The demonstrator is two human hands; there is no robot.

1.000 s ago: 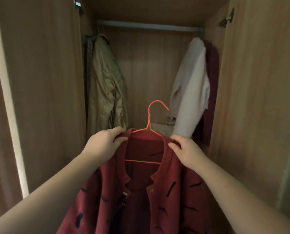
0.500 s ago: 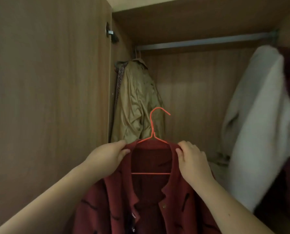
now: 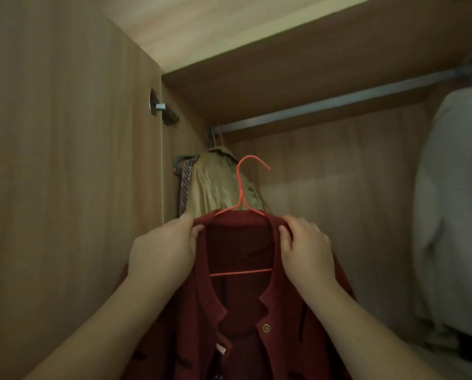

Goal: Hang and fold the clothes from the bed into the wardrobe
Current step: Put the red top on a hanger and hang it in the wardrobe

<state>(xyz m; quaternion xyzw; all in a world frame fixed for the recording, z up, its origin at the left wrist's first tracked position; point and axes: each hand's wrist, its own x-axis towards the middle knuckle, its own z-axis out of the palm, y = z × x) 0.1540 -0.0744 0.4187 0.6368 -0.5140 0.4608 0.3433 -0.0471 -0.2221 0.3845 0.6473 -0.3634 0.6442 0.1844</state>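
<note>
The open wardrobe [image 3: 339, 193] fills the view, its wooden door panel close on the left and its top board overhead. A bulky pale garment [image 3: 454, 215] hangs at the far right, and the red cardigan [image 3: 240, 311], the piece being put away, is held up in the middle of the opening, already on its hanger and not yet hung. Behind it at the left end hangs a khaki jacket [image 3: 218, 193]. The metal rail [image 3: 339, 102] crosses above, bare between the jacket and the pale garment, and well above the hanger's hook. The left hand [image 3: 163, 250] grips the cardigan's left shoulder, fingers curled over the cloth and the wire beneath, and the right hand [image 3: 306, 248] grips the right shoulder the same way. The orange wire hanger [image 3: 240, 190] stands upright between them, its hook opening toward the right and overlapping the jacket's collar in this view. The likely trouble: a lift made straight up could catch the hook in the jacket or its hanger instead of the rail. With both hands on the shoulders and none on the hook, its tip may be hard to steer and could knock the rail and miss. The wire is thin and the knit looks heavy, so a loosened grip on one side could let that shoulder slide off, dropping the cardigan inside the wardrobe
</note>
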